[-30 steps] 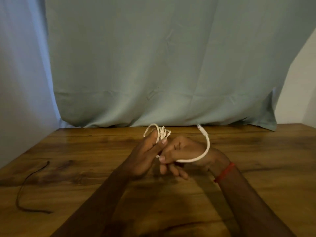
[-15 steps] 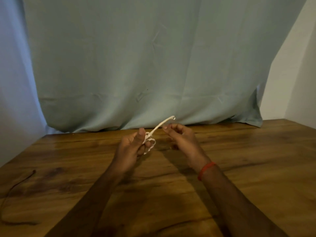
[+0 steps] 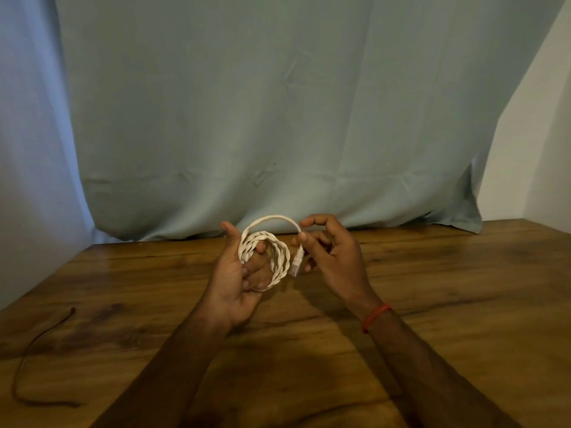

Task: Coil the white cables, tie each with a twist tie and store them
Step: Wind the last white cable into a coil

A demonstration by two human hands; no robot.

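A white cable (image 3: 279,257), wound into a round coil with its turns twisted over each other, is held above the wooden table (image 3: 432,298). My left hand (image 3: 239,282) grips the coil, fingers passing through its middle and thumb up beside it. The free end arcs over the top to my right hand (image 3: 329,254), whose thumb and forefinger pinch it just above the white plug (image 3: 297,261), which hangs down beside the coil. A thin dark twist tie (image 3: 34,359) lies on the table at the far left.
A pale green cloth (image 3: 278,118) hangs behind the table down to its back edge. A white wall (image 3: 537,134) shows at the right. A red thread band (image 3: 374,316) circles my right wrist.
The coil has turned to face me as a full round loop in my left hand. My right hand has brought the free end over the top and down the coil's right side.
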